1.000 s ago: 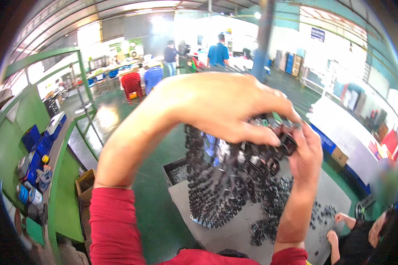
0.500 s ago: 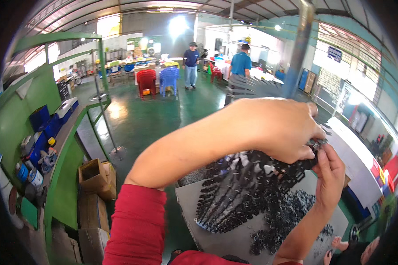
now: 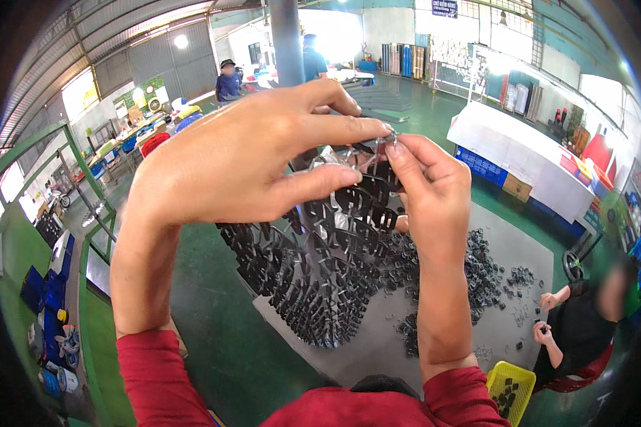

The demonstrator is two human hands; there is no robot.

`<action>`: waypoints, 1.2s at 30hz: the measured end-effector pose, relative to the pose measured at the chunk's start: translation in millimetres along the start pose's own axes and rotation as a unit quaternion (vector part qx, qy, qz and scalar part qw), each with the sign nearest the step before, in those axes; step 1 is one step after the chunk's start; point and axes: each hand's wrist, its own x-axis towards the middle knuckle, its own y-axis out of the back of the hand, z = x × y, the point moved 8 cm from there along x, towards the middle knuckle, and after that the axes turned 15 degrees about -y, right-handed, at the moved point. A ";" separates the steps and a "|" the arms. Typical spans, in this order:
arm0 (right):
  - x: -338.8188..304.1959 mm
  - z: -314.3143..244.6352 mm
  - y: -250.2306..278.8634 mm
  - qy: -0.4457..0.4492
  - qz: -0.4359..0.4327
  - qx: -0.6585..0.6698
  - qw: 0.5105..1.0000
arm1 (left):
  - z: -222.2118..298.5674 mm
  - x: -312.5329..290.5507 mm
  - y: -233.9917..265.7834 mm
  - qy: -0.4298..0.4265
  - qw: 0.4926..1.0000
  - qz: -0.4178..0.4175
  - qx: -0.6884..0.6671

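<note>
My left hand (image 3: 263, 146) reaches over a hanging cluster of small black plastic parts (image 3: 313, 263), hung in dense rows. Its thumb and forefinger are stretched apart, and the forefinger's tip meets a small shiny piece (image 3: 393, 137). That piece, too small to name, sits between the thumb and fingers of my right hand (image 3: 431, 167), which is closed on it. Just below the fingertips hang more black parts (image 3: 363, 196) with slots. The other fingers of my right hand are curled and partly hidden.
Loose black parts (image 3: 481, 277) are heaped on the grey table (image 3: 377, 356). At the right sits a co-worker (image 3: 584, 334) holding a small part, near a yellow basket (image 3: 513, 388). A metal post (image 3: 286, 43) rises beyond my hands; a white-covered table (image 3: 520, 149) stands farther right.
The view has swung to the right, bringing the co-worker and yellow basket further in. My left thumb and forefinger have spread from a pinch, and my right hand is raised higher in the picture.
</note>
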 end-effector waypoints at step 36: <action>5.9 -9.6 -1.8 0.061 -0.086 0.048 0.993 | -9.2 -1.5 -1.1 0.008 1.000 -0.010 -0.014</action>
